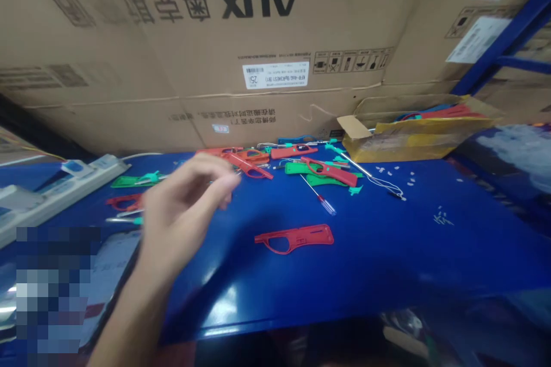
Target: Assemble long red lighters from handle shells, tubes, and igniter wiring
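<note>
My left hand (185, 200) reaches over the left part of the blue table, slightly blurred. Its fingers are curled in toward the thumb; whatever they pinch, if anything, cannot be made out. To its right, a red plastic half-shell (301, 237), shaped like a long gas lighter, lies hollow side up. Beyond the fingertips is a pile of orange-red shells (249, 165). Farther right, a red shell (331, 172) rests across green shells (297, 168), and a screwdriver (325, 203) with a clear handle lies before them. I cannot identify my right hand in view.
A taped cardboard box (404, 140) holding red and blue pieces stands at the back right. Metal rods with wires (379, 182) and small white bits (441, 218) lie on the blue table (387, 258). A white power strip (64, 192) runs along the left. Large cartons (172, 69) form the back wall.
</note>
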A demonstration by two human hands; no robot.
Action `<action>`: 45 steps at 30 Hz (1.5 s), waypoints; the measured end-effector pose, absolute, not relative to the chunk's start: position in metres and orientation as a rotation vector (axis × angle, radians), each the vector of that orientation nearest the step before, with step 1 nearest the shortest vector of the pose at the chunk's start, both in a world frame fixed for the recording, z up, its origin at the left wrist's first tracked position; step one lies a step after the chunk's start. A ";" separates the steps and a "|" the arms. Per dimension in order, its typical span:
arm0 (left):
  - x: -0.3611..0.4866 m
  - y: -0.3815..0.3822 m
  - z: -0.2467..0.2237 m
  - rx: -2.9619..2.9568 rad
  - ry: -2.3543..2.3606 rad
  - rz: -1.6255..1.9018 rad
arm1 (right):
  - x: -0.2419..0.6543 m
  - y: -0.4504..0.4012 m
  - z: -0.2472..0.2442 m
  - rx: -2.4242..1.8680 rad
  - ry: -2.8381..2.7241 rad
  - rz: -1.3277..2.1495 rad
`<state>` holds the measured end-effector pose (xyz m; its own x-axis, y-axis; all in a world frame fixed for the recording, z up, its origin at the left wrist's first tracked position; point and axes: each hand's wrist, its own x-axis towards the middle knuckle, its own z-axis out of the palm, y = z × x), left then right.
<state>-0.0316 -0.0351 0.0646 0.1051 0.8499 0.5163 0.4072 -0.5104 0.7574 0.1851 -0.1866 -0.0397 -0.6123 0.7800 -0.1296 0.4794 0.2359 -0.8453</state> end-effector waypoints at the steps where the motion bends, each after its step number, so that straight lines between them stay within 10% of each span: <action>1: -0.031 -0.020 0.059 2.018 1.223 1.335 | 0.201 -0.183 -0.025 -1.164 -2.202 1.232; 10: -0.005 0.054 -0.012 2.526 1.211 0.787 | 0.276 -0.009 0.035 -1.262 -1.947 -0.326; 45: -0.030 0.045 -0.015 2.798 1.522 0.430 | 0.322 0.033 -0.030 -1.579 -2.230 0.092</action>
<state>-0.0304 0.0455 -0.0150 0.5165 0.8137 0.2667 0.8330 -0.5496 0.0639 0.3224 0.0327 -0.0302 -0.2780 0.9170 0.2859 0.8903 0.3578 -0.2818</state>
